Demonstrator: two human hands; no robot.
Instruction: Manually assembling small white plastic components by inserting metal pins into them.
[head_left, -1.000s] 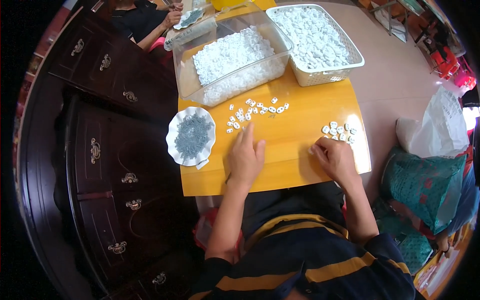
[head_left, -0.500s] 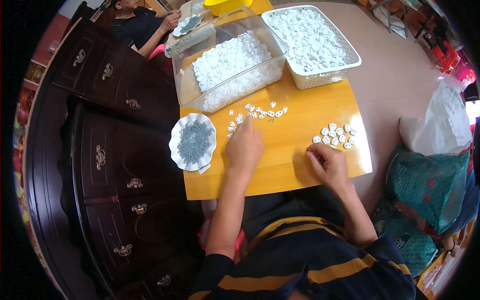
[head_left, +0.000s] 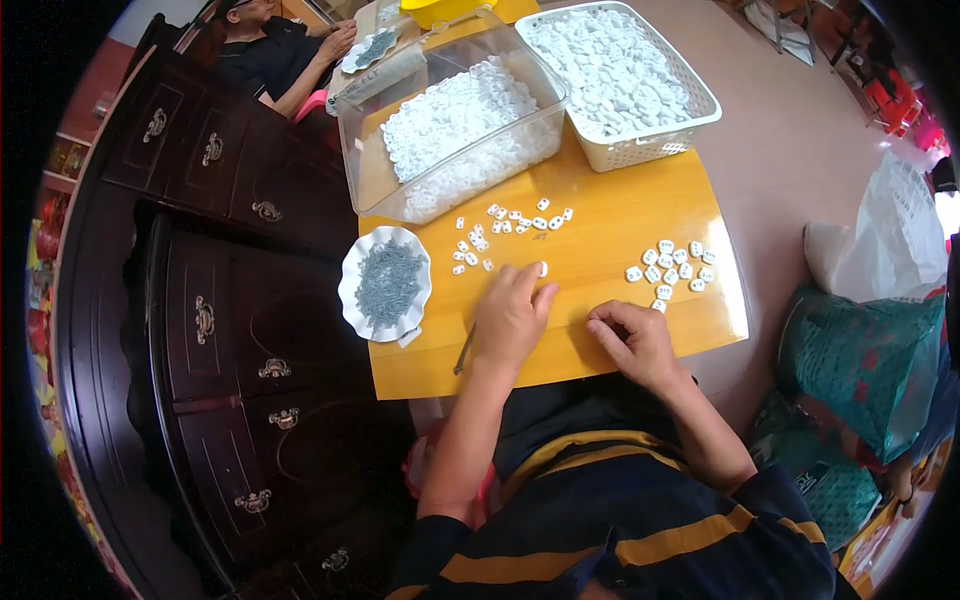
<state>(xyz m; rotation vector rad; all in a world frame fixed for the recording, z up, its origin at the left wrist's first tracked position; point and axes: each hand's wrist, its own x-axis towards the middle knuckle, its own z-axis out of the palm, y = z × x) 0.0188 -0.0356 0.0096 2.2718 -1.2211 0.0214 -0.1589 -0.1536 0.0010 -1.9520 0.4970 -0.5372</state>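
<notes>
My left hand (head_left: 510, 315) is over the middle of the yellow table, fingers bent, its fingertips at a small white plastic piece (head_left: 542, 269). Beside that wrist a thin dark rod (head_left: 464, 352) shows; I cannot tell whether it lies on the table. Near the front edge my right hand (head_left: 637, 345) is curled closed, its inside hidden. Past its fingers sits a cluster of white pieces with dark marks (head_left: 665, 262). Farther off, ahead of my left hand, small white two-holed pieces (head_left: 478, 238) are scattered. A scalloped white dish (head_left: 350, 270) of small grey pins (head_left: 390, 285) stands at the left.
A clear bin (head_left: 360, 160) and a white basket (head_left: 640, 152), both heaped with white pieces, stand at the table's far side. Dark wooden drawers (head_left: 215, 260) flank the left. Teal sacks (head_left: 840, 370) are at the right. Another person (head_left: 275, 55) sits at the far left.
My left hand has drawn back from the scattered pieces toward me and right, with a white piece at its fingertips. My right hand has shifted left and nearer; a marked piece shows beside it.
</notes>
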